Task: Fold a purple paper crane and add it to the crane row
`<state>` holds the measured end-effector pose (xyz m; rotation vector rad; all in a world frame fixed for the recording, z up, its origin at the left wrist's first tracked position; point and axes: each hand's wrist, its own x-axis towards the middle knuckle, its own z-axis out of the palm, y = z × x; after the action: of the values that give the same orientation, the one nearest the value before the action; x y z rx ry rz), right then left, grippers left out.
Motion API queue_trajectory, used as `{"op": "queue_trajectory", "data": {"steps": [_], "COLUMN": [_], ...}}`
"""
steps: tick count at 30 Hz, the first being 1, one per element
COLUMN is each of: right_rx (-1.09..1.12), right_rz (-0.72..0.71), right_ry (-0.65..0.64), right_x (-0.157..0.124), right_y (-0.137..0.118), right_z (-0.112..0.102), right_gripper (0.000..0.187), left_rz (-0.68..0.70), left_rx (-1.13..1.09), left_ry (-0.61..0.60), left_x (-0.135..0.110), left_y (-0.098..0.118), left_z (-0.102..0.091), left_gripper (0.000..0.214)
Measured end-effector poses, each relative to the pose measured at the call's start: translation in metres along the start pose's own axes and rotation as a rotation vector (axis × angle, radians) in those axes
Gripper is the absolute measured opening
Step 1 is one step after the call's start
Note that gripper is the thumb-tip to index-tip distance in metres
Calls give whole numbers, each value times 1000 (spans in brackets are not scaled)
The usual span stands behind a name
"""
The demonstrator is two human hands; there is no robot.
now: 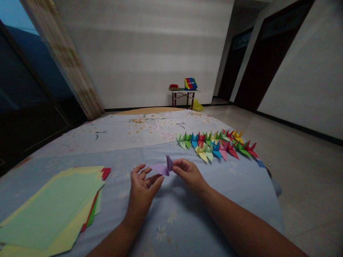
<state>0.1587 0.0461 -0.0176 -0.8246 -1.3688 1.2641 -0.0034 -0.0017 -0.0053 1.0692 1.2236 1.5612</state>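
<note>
Two closed grips pinch folded purple origami paper at centre, left hand and right hand each on one end to steady the folds, with paper cranes right and stacked origami paper lower left.

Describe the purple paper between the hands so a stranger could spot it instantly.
On the bed's pale blue floral cover, find the row of origami cranes. Just in front of it, between the left hand and right hand, is a folded piece of purple paper. It alone is held up, while the cranes rest on the cover.
</note>
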Motion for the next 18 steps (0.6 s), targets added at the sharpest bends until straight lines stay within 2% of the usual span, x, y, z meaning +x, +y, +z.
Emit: {"op": "queue_trajectory", "data": {"steps": [2,4,7,10,12,14,18], "right_rx": [112,207,314,317,284,248,189], "right_rz": [48,87,146,213,250,281,319], "right_ry": [-4,-14,-103,-198,-197,-168,-156], "right_x": [1,1,0,-3,-4,-6,-7], "right_y": [-1,-1,-1,0,-1,-3,-9], "right_z": [0,1,2,5,7,9,13], "right_gripper": [25,26,27,29,30,31,34], "left_rz": [-1,-22,-17,53,66,52,25], "left_rx": [3,52,137,140,126,121,111], "left_ry": [-22,-99,-201,-259,-279,-243,-82], "left_x": [0,-1,-3,-4,-5,-5,-5], "left_y": [0,1,4,6,6,5,3], "left_z": [0,0,0,0,1,1,2], "left_gripper": [65,51,34,30,27,26,32]}}
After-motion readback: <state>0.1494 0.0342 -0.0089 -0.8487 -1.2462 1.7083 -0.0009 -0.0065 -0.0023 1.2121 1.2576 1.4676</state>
